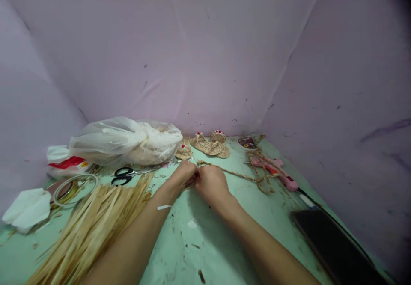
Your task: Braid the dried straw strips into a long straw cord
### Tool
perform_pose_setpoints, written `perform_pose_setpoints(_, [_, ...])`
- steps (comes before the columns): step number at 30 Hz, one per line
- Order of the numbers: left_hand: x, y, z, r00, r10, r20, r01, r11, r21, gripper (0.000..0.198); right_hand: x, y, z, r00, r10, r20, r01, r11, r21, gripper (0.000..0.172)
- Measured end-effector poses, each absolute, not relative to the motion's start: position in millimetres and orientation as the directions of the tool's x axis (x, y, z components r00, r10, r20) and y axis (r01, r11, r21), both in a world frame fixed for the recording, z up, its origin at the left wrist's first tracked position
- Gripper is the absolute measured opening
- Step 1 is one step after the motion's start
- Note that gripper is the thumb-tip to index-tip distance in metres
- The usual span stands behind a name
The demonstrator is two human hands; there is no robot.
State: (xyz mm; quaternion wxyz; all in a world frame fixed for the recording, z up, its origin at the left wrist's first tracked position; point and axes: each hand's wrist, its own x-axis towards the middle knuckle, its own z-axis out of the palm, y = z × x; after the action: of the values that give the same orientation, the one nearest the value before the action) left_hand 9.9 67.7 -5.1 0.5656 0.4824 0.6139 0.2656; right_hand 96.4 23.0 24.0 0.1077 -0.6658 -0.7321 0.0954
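My left hand and my right hand meet over the middle of the table, fingers closed and pressed together. Below the left fingers shows a sliver of tan straw-like material; the rest of what they pinch is hidden. A braided straw rope passes just behind my right hand and trails right into a loose tangle. Beyond the hands, small woven straw slippers with red and white beads lie against the wall. A white strip sticks to my left forearm.
Left are dry straw strips, black-handled scissors, tape rolls, a crumpled white paper and a stuffed plastic bag. Right are a bead dish, a pink glue gun with its cord, and a dark phone-like slab.
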Motion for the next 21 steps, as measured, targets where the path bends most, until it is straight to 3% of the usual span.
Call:
perform_pose_setpoints(6, [6, 68, 3, 0.122, 0.870, -0.477, 0.239, 0.441, 0.865, 0.021, 100, 22, 27, -0.127, 0.992, -0.009, 0.939, 0.117, -0.324, 0.022])
perform_pose_setpoints(12, [2, 65, 7, 0.263, 0.861, -0.436, 0.232, 0.383, 0.894, 0.023, 139, 44, 33, -0.003, 0.999, -0.044, 0.845, -0.021, -0.534, 0.013])
perform_pose_setpoints(14, [1, 66, 7, 0.289, 0.856, -0.429, 0.250, 0.366, 0.897, 0.019, 148, 51, 31, 0.061, 0.997, -0.053, 0.754, -0.081, -0.652, 0.012])
perform_pose_setpoints(17, [0, 67, 4, 0.287, 0.862, -0.418, 0.269, 0.346, 0.899, 0.016, 145, 55, 22, 0.008, 0.971, -0.240, 0.512, -0.210, -0.833, 0.008])
perform_pose_setpoints(19, [0, 67, 3, 0.284, 0.868, -0.408, 0.276, 0.334, 0.901, 0.014, 134, 54, 14, -0.080, 0.927, -0.365, 0.350, -0.317, -0.882, 0.005])
perform_pose_setpoints(21, [2, 66, 3, 0.274, 0.875, -0.399, 0.294, 0.319, 0.901, 0.011, 125, 54, 4, -0.125, 0.907, -0.401, 0.281, -0.355, -0.892, 0.003])
